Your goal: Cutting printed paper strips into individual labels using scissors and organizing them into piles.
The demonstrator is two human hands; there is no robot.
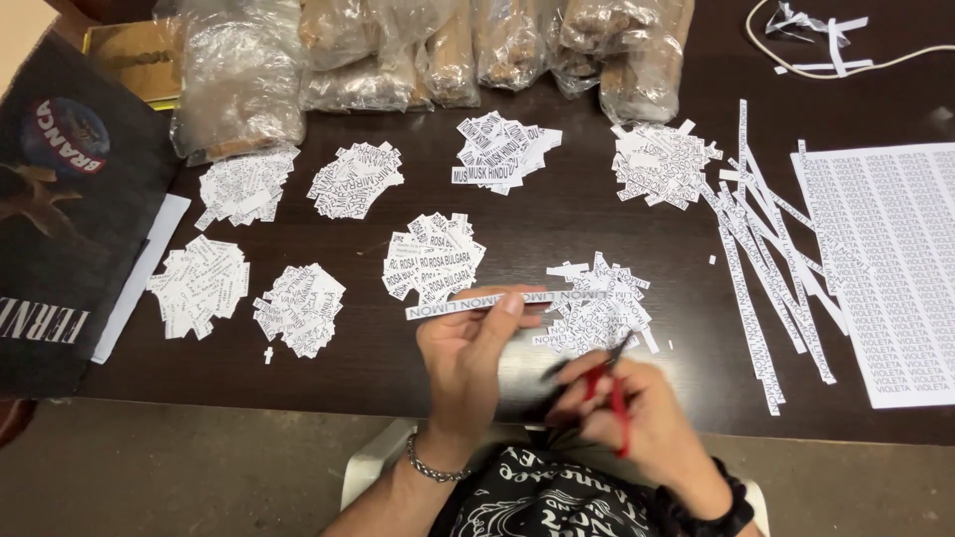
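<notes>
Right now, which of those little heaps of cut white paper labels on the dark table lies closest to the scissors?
The heap of cut white paper labels just beyond the red-handled scissors in the right hand, right of the left hand; the other heaps lie farther away.

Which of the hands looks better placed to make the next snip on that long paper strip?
The right hand, probably: it already grips the red-handled scissors, blades pointing toward the long white printed paper strip. The left hand pinches that strip, so it seems suited to feeding it.
</notes>
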